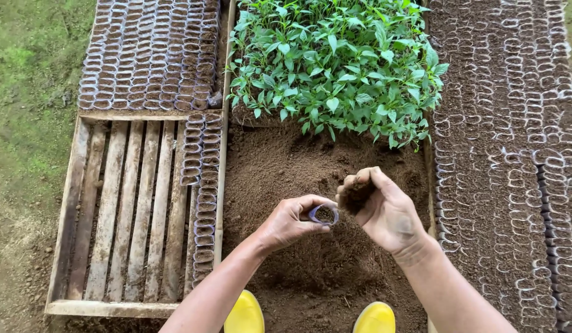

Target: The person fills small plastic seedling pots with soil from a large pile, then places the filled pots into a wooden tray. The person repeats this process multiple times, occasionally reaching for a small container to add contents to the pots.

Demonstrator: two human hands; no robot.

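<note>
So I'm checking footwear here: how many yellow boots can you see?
2. The left boot shows at the bottom edge beside the left forearm, the right boot next to it; both stand on the soil, only their toes visible.

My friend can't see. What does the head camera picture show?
A person's left hand holds a small open pot while the right hand holds a pinch of soil beside it, above a soil heap. Green seedlings grow behind; filled pots lie alongside.

ground (27,92): grass and bare earth under me | on it: wooden crate (113,216) with slats, two rows of filled pots (202,203) along its right side | soil heap (310,271) before my boots (246,314) | seedlings (335,61) behind the heap | pot beds (502,154) at right and far left
</note>
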